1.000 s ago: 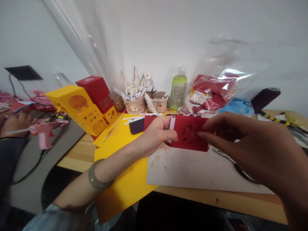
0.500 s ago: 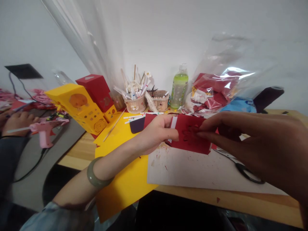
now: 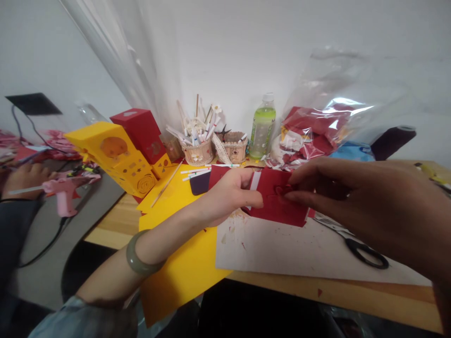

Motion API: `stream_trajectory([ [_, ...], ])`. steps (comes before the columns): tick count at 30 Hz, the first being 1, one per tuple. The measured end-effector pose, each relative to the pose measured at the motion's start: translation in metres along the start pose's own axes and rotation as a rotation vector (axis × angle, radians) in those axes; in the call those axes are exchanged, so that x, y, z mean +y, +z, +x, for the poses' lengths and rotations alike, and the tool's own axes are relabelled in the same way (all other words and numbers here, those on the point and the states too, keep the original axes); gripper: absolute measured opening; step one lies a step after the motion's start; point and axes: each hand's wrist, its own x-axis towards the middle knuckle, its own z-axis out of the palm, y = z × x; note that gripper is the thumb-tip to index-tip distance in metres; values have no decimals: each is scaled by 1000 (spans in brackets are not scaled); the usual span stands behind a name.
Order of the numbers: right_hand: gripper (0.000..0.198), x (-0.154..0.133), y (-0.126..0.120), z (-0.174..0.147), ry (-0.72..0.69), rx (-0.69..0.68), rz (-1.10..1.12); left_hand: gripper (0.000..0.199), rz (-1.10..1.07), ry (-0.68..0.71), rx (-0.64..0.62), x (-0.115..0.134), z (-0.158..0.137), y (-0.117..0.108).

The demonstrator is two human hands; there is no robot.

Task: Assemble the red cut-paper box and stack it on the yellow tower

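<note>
My left hand [image 3: 232, 197] is closed on the left end of a folded red card [image 3: 275, 209], which has a white strip [image 3: 254, 182] near my thumb. Cut lines curve across the card's face. Over those cuts my right hand [image 3: 338, 197] has its thumb and fingertips pinched together; whatever sits between them is too small to name. The card is held up above a white sheet [image 3: 268, 253]. Below my right hand lies a pair of scissors with a black handle [image 3: 366, 256], partly covered by the hand.
Yellow card sheets [image 3: 179, 272] lie under my left forearm. Behind stand a yellow box [image 3: 109, 150], a red box [image 3: 136, 126], a cup of markers [image 3: 197, 152], a green drink bottle [image 3: 263, 126] and a plastic bag [image 3: 317, 131]. At left, another person's hand [image 3: 28, 180] is near a pink glue gun [image 3: 65, 192].
My right hand has shifted slightly left and up over the card's cuts, so more of the scissors handle shows. The left hand keeps its hold, almost still.
</note>
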Motion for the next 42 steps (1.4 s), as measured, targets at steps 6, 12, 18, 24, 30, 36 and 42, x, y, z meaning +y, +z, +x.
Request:
stream_trajectory([
  [6,21,-7,3,-4,32,57,-61,16,-27,36,37,-2,-2,2],
  [12,28,-4,11,-10,128,147,-103,15,-43,84,73,-8,-5,5],
  [18,26,-8,17,-29,465,399,212,13,-80,122,175,-13,-7,7],
  [24,33,-11,30,-42,709,249,455,11,-107,124,218,-14,-8,8],
  [30,48,-18,45,-40,745,230,963,13,-68,143,196,-19,-12,13],
  [36,46,-22,50,-38,695,288,1047,17,87,196,293,-22,-16,17],
  [42,44,-19,51,-36,669,287,1136,17,133,224,344,-23,-19,18],
])
